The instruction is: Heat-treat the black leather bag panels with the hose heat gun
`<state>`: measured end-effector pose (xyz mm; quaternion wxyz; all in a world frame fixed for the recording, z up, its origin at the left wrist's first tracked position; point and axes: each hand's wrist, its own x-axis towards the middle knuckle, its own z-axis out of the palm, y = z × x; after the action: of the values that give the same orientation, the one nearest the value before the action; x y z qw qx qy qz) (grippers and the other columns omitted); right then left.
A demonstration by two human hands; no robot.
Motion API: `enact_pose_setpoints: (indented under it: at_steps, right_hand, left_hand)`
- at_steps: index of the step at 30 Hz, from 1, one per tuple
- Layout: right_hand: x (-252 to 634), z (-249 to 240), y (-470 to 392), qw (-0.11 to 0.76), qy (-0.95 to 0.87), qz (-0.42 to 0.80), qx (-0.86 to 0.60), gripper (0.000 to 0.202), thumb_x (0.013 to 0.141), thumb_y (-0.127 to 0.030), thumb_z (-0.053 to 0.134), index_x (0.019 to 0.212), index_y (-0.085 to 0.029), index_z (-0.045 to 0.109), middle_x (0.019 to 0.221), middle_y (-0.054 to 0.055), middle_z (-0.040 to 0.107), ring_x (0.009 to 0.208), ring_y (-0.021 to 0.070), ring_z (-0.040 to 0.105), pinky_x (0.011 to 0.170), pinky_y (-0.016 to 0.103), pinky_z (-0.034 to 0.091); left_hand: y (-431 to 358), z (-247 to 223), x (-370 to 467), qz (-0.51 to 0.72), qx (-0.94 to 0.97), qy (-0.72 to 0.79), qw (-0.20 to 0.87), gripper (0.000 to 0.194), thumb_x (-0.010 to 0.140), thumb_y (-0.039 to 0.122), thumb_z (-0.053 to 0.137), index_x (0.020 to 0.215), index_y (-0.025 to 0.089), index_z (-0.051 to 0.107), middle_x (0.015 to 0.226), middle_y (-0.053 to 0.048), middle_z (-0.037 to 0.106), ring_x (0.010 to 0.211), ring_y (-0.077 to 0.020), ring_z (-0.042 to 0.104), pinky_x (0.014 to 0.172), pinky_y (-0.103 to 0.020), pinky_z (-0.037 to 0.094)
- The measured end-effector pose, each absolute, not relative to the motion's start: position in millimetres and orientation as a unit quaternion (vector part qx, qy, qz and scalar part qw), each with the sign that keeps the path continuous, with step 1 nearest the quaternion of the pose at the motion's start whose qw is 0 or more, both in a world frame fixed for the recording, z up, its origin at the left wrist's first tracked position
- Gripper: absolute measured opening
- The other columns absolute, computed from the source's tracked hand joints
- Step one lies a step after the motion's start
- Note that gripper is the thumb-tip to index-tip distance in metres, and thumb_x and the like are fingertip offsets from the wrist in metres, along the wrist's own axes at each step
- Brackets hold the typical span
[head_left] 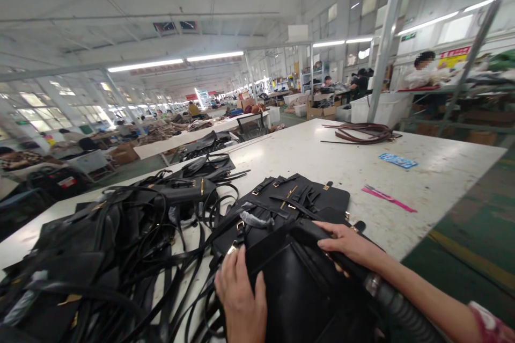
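Observation:
A black leather bag (298, 284) lies in front of me at the near edge of the table, close to both hands. My left hand (243, 294) rests at its left side, fingers stretched forward near a gold buckle and the thumb apart. In my right hand (350, 246) is a black hose nozzle (309, 233), held over the bag's upper part. A ribbed hose (402, 305) runs from it beneath my forearm, joined by a metal clamp. Just beyond lies another black bag (322, 198) with straps and gold buckles. One handle (257, 219) is wrapped in clear plastic.
Many black bags and loose straps (120, 230) are heaped on the left of the white table (438, 187). Brown straps (362, 132), a blue packet (398, 160) and a pink strip (388, 199) lie to the right. A metal post (386, 37) rises behind. Other people work farther off.

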<state>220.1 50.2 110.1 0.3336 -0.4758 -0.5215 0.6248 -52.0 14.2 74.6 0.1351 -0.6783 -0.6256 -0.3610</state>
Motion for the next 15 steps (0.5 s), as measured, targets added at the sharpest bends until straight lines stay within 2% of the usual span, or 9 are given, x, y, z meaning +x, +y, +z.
enact_pose_setpoints:
  at_steps: [3, 6, 8, 11, 13, 15]
  right_hand:
    - [212.6, 102.0, 62.9, 0.340, -0.516, 0.629, -0.472, 0.063, 0.074, -0.028, 0.053, 0.133, -0.024, 0.031, 0.051, -0.006, 0.054, 0.034, 0.0106, 0.054, 0.031, 0.016, 0.041]
    - [204.8, 98.9, 78.0, 0.357, -0.518, 0.620, -0.469, 0.062, 0.071, -0.024, 0.054, 0.131, -0.024, 0.036, 0.050, -0.006, 0.056, 0.033, 0.0112, 0.053, 0.029, 0.015, 0.037]
    - [199.8, 98.1, 83.9, 0.382, -0.519, 0.602, -0.470, 0.061, 0.071, -0.025, 0.055, 0.130, -0.023, 0.038, 0.051, -0.005, 0.057, 0.033, 0.0119, 0.053, 0.030, 0.018, 0.039]
    - [196.2, 99.1, 80.2, 0.439, -0.512, 0.562, -0.479, 0.063, 0.074, -0.032, 0.056, 0.132, -0.023, 0.033, 0.057, -0.005, 0.058, 0.038, 0.0117, 0.053, 0.034, 0.021, 0.043]
    - [201.8, 101.7, 70.6, 0.467, -0.502, 0.546, -0.481, 0.067, 0.076, -0.036, 0.055, 0.135, -0.023, 0.027, 0.059, -0.005, 0.057, 0.041, 0.0125, 0.053, 0.037, 0.022, 0.045]
    - [217.5, 105.7, 59.2, 0.478, -0.496, 0.542, -0.482, 0.070, 0.077, -0.039, 0.055, 0.136, -0.023, 0.022, 0.056, -0.005, 0.056, 0.042, 0.0142, 0.054, 0.038, 0.024, 0.046]
  left_hand:
    - [48.5, 70.1, -33.2, -0.272, -0.707, -0.633, 0.156, 0.038, 0.079, 0.021, 0.044, 0.116, 0.012, 0.047, 0.111, -0.014, 0.052, 0.108, -0.0280, 0.044, 0.094, -0.050, 0.031]
    - [61.2, 56.0, -31.8, -0.258, -0.717, -0.631, 0.147, 0.032, 0.079, 0.023, 0.046, 0.109, 0.014, 0.053, 0.105, -0.013, 0.053, 0.101, -0.0267, 0.047, 0.086, -0.044, 0.038]
    - [58.7, 54.5, -35.3, -0.255, -0.723, -0.632, 0.112, 0.033, 0.079, 0.026, 0.046, 0.109, 0.016, 0.053, 0.104, -0.012, 0.054, 0.098, -0.0258, 0.049, 0.082, -0.041, 0.040]
    - [44.7, 69.0, -38.5, -0.220, -0.721, -0.657, -0.013, 0.032, 0.073, 0.028, 0.052, 0.103, 0.019, 0.056, 0.098, -0.008, 0.057, 0.086, -0.0225, 0.055, 0.073, -0.033, 0.042]
    - [33.5, 85.5, -37.9, -0.189, -0.717, -0.656, -0.142, 0.022, 0.068, 0.025, 0.056, 0.088, 0.020, 0.061, 0.083, -0.003, 0.061, 0.075, -0.0194, 0.056, 0.063, -0.027, 0.041]
    - [25.4, 105.8, -38.3, -0.174, -0.721, -0.617, -0.262, 0.008, 0.065, 0.022, 0.057, 0.071, 0.018, 0.062, 0.064, 0.002, 0.058, 0.064, -0.0152, 0.054, 0.055, -0.022, 0.037]
